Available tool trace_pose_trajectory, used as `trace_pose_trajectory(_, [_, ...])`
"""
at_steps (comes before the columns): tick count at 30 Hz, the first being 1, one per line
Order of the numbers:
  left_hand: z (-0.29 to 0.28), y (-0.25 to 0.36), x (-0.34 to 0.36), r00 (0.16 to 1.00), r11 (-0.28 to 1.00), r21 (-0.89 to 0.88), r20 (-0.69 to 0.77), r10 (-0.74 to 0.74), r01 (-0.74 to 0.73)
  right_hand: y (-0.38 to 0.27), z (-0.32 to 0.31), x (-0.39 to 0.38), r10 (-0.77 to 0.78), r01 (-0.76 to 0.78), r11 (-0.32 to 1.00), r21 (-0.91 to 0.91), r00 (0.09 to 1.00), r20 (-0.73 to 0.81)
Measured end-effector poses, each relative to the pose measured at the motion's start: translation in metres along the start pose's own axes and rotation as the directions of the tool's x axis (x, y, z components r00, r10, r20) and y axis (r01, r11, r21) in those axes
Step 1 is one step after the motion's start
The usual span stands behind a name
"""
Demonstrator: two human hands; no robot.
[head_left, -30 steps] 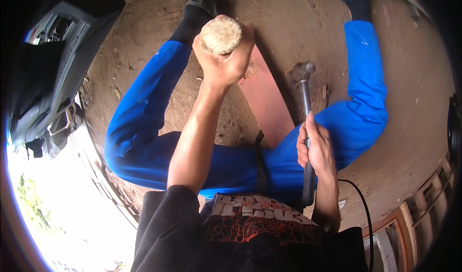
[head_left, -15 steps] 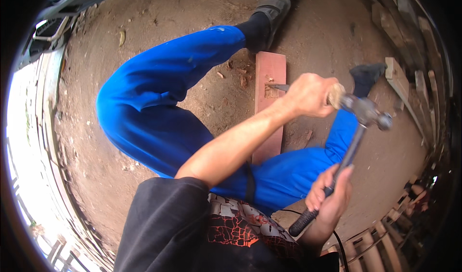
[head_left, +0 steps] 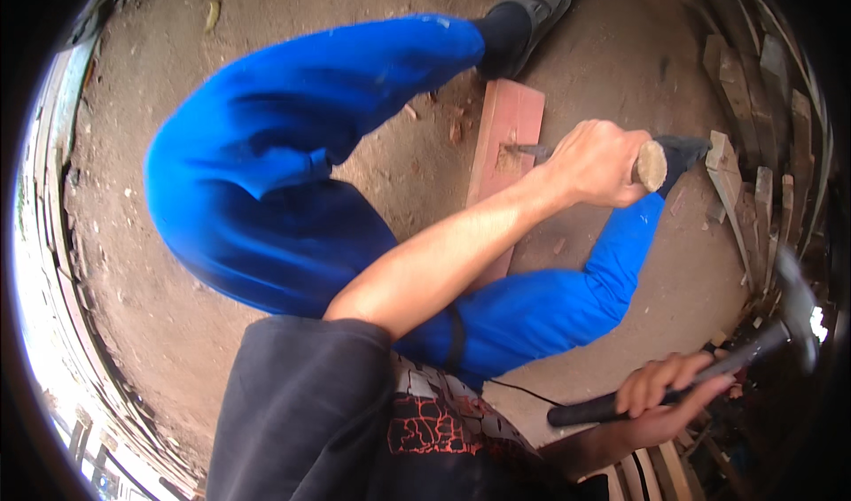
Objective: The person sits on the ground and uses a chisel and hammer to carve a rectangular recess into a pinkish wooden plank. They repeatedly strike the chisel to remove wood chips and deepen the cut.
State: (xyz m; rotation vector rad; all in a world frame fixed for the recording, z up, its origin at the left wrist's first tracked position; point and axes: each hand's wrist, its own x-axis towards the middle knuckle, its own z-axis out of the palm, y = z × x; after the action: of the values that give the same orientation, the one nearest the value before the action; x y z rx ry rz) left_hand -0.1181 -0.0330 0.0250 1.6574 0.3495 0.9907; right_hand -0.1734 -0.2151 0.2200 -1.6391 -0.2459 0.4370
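My left hand [head_left: 596, 163] is wrapped round the handle of a chisel [head_left: 530, 149]. The round wooden butt of the handle sticks out past the fist, and the metal blade rests in a rough cut hollow in a reddish wooden board [head_left: 517, 104]. That board lies on the ground between my legs, its near end hidden under my forearm and leg. Off to the lower right, my right hand [head_left: 667, 398] grips a hammer by its black handle. The hammer [head_left: 753, 349] is swung away from the chisel, its metal head blurred by motion.
Wood chips [head_left: 456, 129] are scattered on the dirt floor [head_left: 399, 169] beside the board. Stacked timber pieces [head_left: 731, 178] stand along the right side, with more slats [head_left: 669, 474] at the lower right. My blue-trousered legs [head_left: 266, 138] bend around the board. A thin black cord [head_left: 527, 393] runs near my waist.
The hammer has moved from the chisel's butt out to the lower right with my right hand. My left hand still holds the chisel at the hollow. The whole view has shifted slightly.
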Motion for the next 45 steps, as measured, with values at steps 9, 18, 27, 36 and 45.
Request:
trace_pose_trajectory(9, [-0.003, 0.004, 0.001, 0.998, 0.999, -0.018, 0.049, -0.033, 0.034, -0.009, -0.008, 0.006, 0.202, -0.215, 0.965, 0.147, 0.974, 0.103])
trace_pose_trajectory(18, [0.005, 0.006, 0.001, 0.992, 0.998, 0.052, 0.122, -0.033, 0.026, -0.011, 0.001, 0.005, 0.195, -0.250, 0.940, 0.232, 0.952, 0.236])
trace_pose_trajectory(27, [0.011, 0.013, -0.007, 0.956, 0.995, 0.088, 0.286, -0.063, 0.039, 0.029, 0.007, -0.004, 0.476, -0.481, 0.876, 0.046, 0.875, 0.084])
trace_pose_trajectory(36, [0.028, 0.031, 0.014, 0.964, 1.000, -0.015, 0.267, 0.008, -0.004, 0.051, -0.015, -0.011, 0.282, -0.284, 0.954, 0.096, 0.959, 0.033])
trace_pose_trajectory(45, [0.021, 0.018, 0.003, 0.959, 0.998, 0.046, 0.276, -0.058, 0.047, 0.054, -0.006, -0.002, 0.277, -0.276, 0.956, 0.102, 0.961, 0.001])
